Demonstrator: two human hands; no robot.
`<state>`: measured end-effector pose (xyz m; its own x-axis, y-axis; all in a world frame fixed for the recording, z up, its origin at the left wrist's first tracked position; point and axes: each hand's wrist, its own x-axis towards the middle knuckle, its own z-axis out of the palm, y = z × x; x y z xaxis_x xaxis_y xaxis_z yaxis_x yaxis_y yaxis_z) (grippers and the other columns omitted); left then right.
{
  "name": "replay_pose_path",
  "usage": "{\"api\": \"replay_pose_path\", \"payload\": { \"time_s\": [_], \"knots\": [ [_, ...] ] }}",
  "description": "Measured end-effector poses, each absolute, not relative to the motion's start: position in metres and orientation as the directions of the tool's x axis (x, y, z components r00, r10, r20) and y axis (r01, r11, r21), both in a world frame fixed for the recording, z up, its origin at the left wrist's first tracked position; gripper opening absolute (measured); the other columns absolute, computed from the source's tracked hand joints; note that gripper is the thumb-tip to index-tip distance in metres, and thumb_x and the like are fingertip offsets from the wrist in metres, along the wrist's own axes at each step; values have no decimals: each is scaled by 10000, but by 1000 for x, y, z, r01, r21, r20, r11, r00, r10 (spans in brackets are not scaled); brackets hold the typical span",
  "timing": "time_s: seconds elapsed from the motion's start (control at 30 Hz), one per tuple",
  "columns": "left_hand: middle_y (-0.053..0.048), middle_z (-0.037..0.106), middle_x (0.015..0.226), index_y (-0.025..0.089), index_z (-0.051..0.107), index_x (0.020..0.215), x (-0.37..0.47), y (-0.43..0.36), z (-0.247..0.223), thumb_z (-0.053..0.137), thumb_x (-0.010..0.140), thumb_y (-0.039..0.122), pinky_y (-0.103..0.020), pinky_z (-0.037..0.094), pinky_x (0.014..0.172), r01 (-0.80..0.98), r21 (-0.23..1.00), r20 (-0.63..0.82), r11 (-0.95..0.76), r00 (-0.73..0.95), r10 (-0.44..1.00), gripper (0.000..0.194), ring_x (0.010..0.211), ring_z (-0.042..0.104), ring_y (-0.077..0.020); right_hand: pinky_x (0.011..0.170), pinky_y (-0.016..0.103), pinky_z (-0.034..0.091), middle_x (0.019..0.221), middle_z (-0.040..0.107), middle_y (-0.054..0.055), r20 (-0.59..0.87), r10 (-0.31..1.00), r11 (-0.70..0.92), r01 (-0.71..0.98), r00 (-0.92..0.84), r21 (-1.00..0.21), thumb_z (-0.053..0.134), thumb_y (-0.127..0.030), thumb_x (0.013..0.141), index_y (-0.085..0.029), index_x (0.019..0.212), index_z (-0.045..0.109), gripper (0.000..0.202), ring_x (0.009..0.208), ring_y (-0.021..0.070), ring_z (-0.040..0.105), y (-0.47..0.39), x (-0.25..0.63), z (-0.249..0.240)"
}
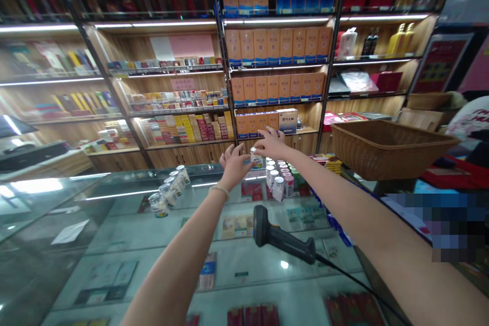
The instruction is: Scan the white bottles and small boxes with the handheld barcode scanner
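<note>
Both my arms reach over a glass counter (153, 244). Between my hands stands a small white-lidded jar (255, 159) at the back of the counter. My right hand (272, 143) has its fingertips at the jar's lid, curled over from the right. My left hand (234, 165) is just left of the jar, its fingers apart and its thumb pointing at the jar; nothing shows in it. Right of the jar are rows of similar jars (278, 189), some with pink or green contents. A slanting row of white-lidded jars (168, 193) stands to the left.
A black corded barcode scanner (282, 239) lies on the glass below my hands. At the right is a wicker basket (389, 150). Lit shelves (275, 63) with boxes and bottles line the wall behind. Part of a person (471, 122) shows at the right edge.
</note>
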<state>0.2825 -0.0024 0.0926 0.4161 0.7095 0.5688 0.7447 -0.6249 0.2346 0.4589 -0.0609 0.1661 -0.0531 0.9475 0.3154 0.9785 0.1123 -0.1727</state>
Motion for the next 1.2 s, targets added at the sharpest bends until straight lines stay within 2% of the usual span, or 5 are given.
{"api": "replay_pose_path", "payload": {
  "time_s": [0.17, 0.5, 0.8, 1.2],
  "knots": [
    [-36, 448, 1629, 326, 811, 1038, 273, -46, 101, 761, 848, 436, -654, 180, 1244, 734, 238, 581, -636, 417, 699, 225, 1556, 241, -371, 1204, 635, 133, 1709, 298, 37, 343, 936, 149, 975, -85, -165, 580, -541, 973, -345, 1179, 768, 341, 1585, 352, 125, -104, 454, 173],
    [-13, 493, 1596, 320, 813, 998, 272, -105, 91, 791, 820, 427, -618, 204, 1259, 708, 317, 575, -632, 387, 721, 209, 1551, 259, -365, 1227, 575, 163, 1709, 300, 35, 397, 914, 179, 960, -81, -217, 548, -534, 993, -325, 1224, 746, 369, 1589, 309, 139, -152, 459, 146],
    [-14, 503, 1578, 320, 794, 1036, 268, -122, 72, 763, 839, 443, -590, 302, 1243, 645, 381, 629, -663, 345, 697, 234, 1519, 326, -354, 1239, 553, 173, 1688, 347, 38, 483, 874, 236, 908, -43, -346, 494, -520, 1018, -300, 1260, 713, 394, 1589, 278, 156, -175, 452, 121],
    [-39, 538, 1539, 291, 786, 1040, 260, -131, 57, 755, 847, 472, -548, 268, 1276, 643, 369, 620, -671, 367, 693, 266, 1512, 338, -329, 1262, 536, 185, 1660, 389, 41, 468, 881, 296, 847, -65, -442, 492, -510, 1028, -289, 1258, 704, 383, 1584, 265, 186, -177, 453, 102]
  ]
}}
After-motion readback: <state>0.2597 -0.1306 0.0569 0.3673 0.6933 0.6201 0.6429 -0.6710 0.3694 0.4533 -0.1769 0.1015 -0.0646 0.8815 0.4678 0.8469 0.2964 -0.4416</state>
